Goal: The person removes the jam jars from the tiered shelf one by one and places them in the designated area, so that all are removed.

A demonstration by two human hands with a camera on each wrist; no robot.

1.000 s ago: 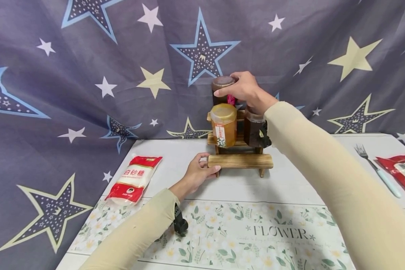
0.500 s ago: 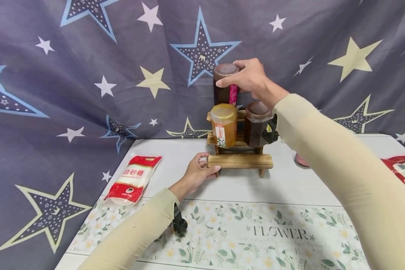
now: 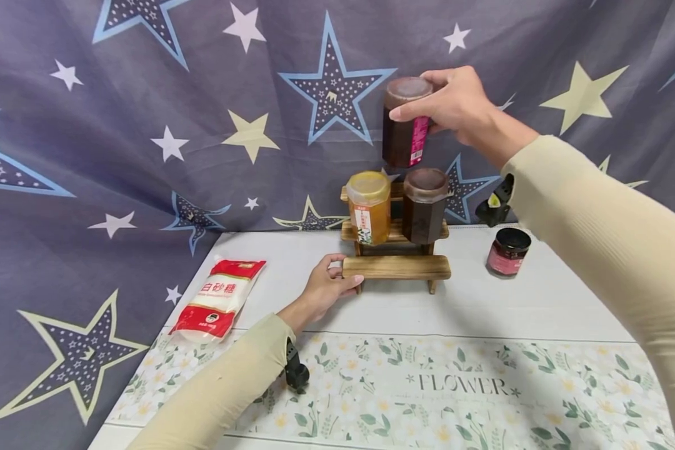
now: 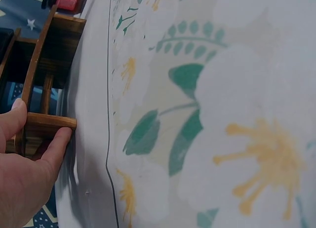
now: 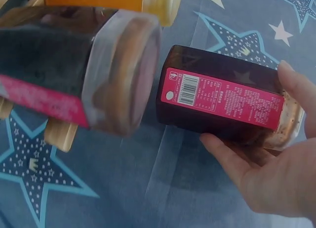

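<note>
Dark faceted jar with a pink label (image 3: 399, 134) held in the air by the right hand (image 3: 460, 100), roughly upright, lid end up, apart from the wooden tiered stand (image 3: 396, 267) below it. Jar pinched near its lid between thumb and fingers; in the right wrist view, a barcode and fine print are shown on the label, and the lid end is partly covered by the hand.

Lowest step of the stand gripped at its left end by the left hand (image 3: 320, 287); the plank is pinched between thumb and finger, as confirmed in the left wrist view. Remaining left fingers partly hidden; their set cannot be told.

Middle step occupied by two jars, side by side: amber jar with a white label (image 3: 369, 209) at left, second dark jar (image 3: 424, 209) at right, just under the held one.

Small black-lidded jar (image 3: 508, 253), wrapped in a pink label, seen on the white tabletop (image 3: 292, 253) to the right of the stand. Red-and-white sugar bag (image 3: 220, 300) laid flat at left, near the star-patterned cloth (image 3: 202, 162). Foreground covered by a floral print marked "FLOWER" (image 3: 371, 381).
</note>
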